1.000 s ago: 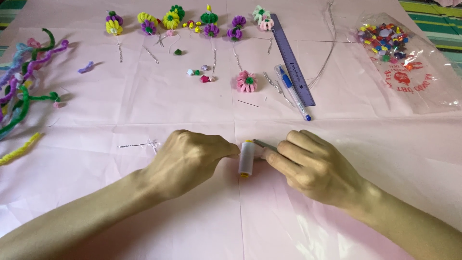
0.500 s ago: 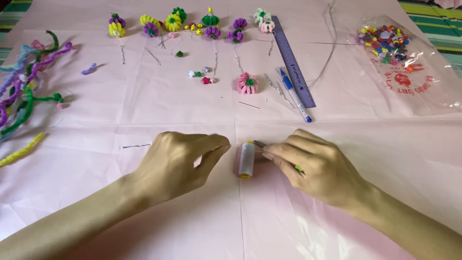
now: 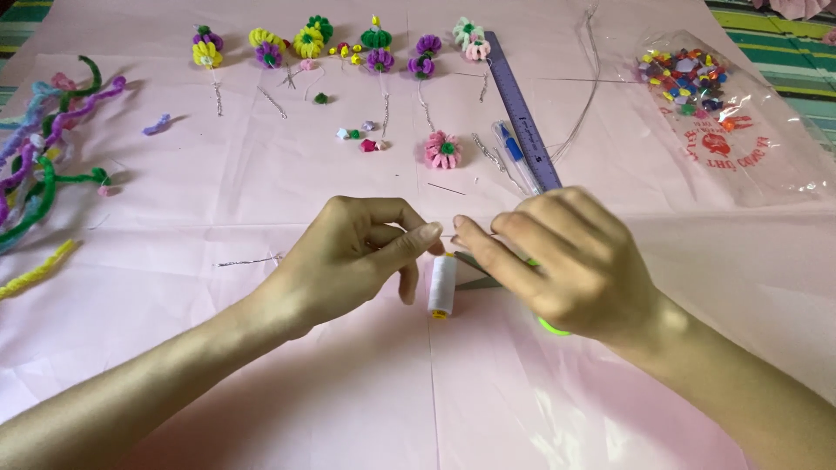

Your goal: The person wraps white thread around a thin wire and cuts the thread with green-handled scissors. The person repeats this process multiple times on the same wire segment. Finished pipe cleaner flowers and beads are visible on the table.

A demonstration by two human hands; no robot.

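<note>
A small white thread spool (image 3: 441, 285) with a yellow core lies on the pink sheet (image 3: 261, 374) between my hands. My left hand (image 3: 348, 261) hovers just left of it, thumb and forefinger pinched together above the spool on a strand too fine to see clearly. My right hand (image 3: 566, 261) is just right of the spool, its forefinger tip almost meeting the left fingertips. It also grips green-handled scissors (image 3: 551, 327), whose grey blade pokes out beside the spool.
Small pipe-cleaner flowers (image 3: 309, 42) line the far edge, and a pink one (image 3: 444, 150) lies nearer. A purple ruler (image 3: 521, 113), a blue pen (image 3: 512, 148) and thin wires (image 3: 592, 87) lie far right. A plastic bag of coloured beads (image 3: 697, 78) is beyond. Loose pipe cleaners (image 3: 43, 165) are at left.
Both hands have lifted off the sheet and drawn their fingertips together above the spool. The spool has stayed where it was.
</note>
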